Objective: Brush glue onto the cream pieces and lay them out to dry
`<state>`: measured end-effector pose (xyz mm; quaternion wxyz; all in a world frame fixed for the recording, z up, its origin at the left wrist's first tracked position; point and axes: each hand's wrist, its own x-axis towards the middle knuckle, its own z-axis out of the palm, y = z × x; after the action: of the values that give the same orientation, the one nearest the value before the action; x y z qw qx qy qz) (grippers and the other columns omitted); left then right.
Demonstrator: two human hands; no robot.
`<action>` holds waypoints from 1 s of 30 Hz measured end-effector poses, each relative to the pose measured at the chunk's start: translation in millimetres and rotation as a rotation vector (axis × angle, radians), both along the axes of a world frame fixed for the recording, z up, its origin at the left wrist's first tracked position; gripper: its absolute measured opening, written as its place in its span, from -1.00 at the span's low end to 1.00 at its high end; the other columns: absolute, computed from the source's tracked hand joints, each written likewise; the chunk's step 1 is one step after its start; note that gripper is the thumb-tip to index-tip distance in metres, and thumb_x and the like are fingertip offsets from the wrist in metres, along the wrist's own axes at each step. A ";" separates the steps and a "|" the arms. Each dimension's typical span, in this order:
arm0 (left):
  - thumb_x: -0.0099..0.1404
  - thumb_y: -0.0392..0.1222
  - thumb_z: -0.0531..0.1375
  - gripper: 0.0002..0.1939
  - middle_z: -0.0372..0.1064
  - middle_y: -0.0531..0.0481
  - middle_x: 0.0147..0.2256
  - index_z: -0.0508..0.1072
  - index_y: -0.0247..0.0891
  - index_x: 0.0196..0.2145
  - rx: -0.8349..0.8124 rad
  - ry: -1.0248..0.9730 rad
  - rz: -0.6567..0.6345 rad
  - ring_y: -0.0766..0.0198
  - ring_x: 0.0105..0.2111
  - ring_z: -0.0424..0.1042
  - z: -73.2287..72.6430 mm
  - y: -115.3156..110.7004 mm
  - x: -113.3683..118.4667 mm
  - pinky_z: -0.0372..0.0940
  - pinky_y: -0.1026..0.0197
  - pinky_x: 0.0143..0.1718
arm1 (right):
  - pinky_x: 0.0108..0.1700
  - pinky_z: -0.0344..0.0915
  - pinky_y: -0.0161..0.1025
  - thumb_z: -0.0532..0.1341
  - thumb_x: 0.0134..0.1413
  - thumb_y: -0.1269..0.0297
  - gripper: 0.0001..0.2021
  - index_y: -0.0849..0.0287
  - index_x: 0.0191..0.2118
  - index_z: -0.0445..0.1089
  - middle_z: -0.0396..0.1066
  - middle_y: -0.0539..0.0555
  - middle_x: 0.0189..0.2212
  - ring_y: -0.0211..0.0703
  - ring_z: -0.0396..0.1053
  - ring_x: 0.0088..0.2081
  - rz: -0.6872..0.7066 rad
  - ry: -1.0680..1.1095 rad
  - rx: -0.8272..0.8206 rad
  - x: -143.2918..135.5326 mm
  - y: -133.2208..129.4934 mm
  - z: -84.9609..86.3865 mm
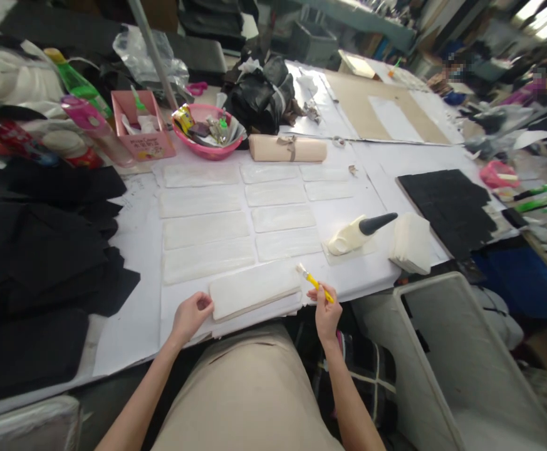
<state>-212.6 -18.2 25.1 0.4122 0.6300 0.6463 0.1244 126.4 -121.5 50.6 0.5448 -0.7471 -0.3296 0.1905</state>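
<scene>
My right hand (327, 313) is closed round the yellow handle of a paintbrush (315, 285). The brush's pale bristles point up and left, near the right end of a stack of white strips (257, 288) at the table's front edge. At the stack's left end, my left hand (191, 318) pinches the edge of the top strip between thumb and finger. Beyond the stack, rows of flat whitish strips (207, 228) lie on the white-covered table. To their right a cream-coloured lump with a black cone-shaped end (360, 232) rests tilted on a small sheet.
Black cut pieces (33, 250) cover the left side; another black stack (447, 210) lies right, beside white pieces (410, 241). At the back stand a pink box (146, 144), a pink basket (202, 150) and a beige roll (287, 149). A grey bin (470, 351) stands at right.
</scene>
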 end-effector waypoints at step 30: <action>-0.03 -0.22 0.39 -0.75 0.29 0.12 -0.52 0.35 -0.28 -0.50 0.102 -1.080 -0.368 0.41 -0.49 0.29 183.7 204.3 408.9 0.26 0.33 -0.41 | -0.33 0.51 -0.22 0.14 0.26 0.04 -0.67 0.21 -0.11 0.42 0.56 0.11 -0.41 -0.11 0.53 -0.42 -0.306 0.191 0.041 115.0 -62.2 3.4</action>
<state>196.3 186.1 208.7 0.6680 0.5982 0.2170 0.3858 241.4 -183.7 53.9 0.6115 -0.7558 -0.1625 0.1686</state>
